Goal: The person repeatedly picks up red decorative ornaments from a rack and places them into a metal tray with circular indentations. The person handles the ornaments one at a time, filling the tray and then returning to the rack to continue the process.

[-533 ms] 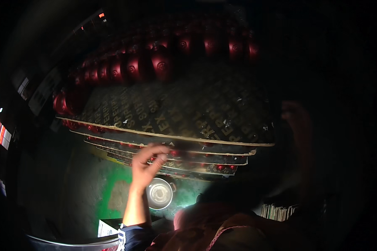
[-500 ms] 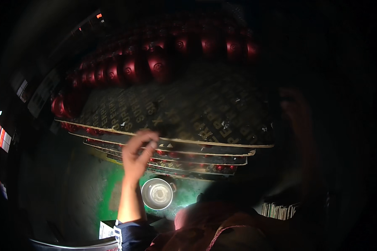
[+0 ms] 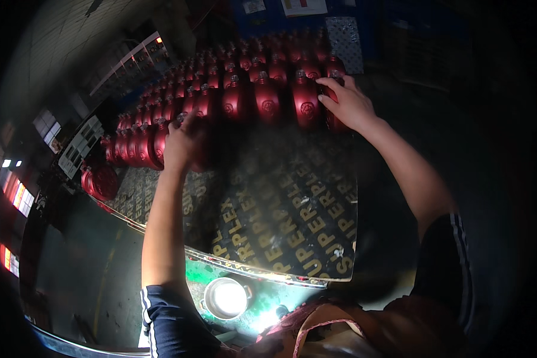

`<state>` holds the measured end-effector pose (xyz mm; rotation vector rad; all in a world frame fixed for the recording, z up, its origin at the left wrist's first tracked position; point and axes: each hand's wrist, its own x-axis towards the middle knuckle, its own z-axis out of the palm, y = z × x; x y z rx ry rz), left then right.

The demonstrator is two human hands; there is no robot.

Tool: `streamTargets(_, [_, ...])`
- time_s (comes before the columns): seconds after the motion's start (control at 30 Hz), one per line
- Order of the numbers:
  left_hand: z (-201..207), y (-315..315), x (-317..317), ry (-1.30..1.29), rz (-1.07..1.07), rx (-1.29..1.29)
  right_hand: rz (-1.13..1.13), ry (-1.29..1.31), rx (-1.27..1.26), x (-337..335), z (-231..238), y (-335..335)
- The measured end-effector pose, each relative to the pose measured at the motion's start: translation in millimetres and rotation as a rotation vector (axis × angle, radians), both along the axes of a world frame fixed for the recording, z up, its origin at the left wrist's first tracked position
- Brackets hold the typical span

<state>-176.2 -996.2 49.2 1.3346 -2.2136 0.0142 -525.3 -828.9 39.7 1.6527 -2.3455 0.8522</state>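
Observation:
Rows of glossy red bottles [image 3: 234, 101] with clear tops and a round raised emblem stand on a dark printed board [image 3: 268, 221]. My left hand [image 3: 180, 143] is closed at the top of a front-row red bottle [image 3: 201, 152]; its fingertips are partly in shadow. At the right end of the rows, my right hand [image 3: 349, 104] bends round the upper part of another red bottle [image 3: 335, 123], thumb and forefinger on its left side. The far fingers of that hand are hidden. One red bottle [image 3: 103, 182] lies tilted at the board's left corner.
Under the board's near edge, a metal pot [image 3: 227, 298] with handles sits on a green floor, brightly lit. A blue surface with paper sheets [image 3: 304, 7] stands behind the bottles. At the left are a white rack [image 3: 80, 143] and windows.
My left hand has moved forward from the board's near edge to the bottles. My right hand has come out of the dark at the right onto the end bottle. The view has brightened and shifted.

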Motion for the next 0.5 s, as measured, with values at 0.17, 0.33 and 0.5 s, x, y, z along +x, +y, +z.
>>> streamTargets(0.17, [-5.2, 17.0, -4.2, -0.026, 0.032, -0.054, 0.054, -0.140, -0.040, -16.6, -4.1, 14.0])
streamTargets(0.33, [-14.8, 46.0, 25.9, 0.282, -0.228, -0.184, 0.168, -0.273, -0.464, -17.2, -25.8, 47.5])
streamTargets(0.5, [-24.7, 105.3, 123.2, 0.728, -0.306, -0.101, 0.334, -0.911, -0.820, 40.5, -33.9, 146.5])
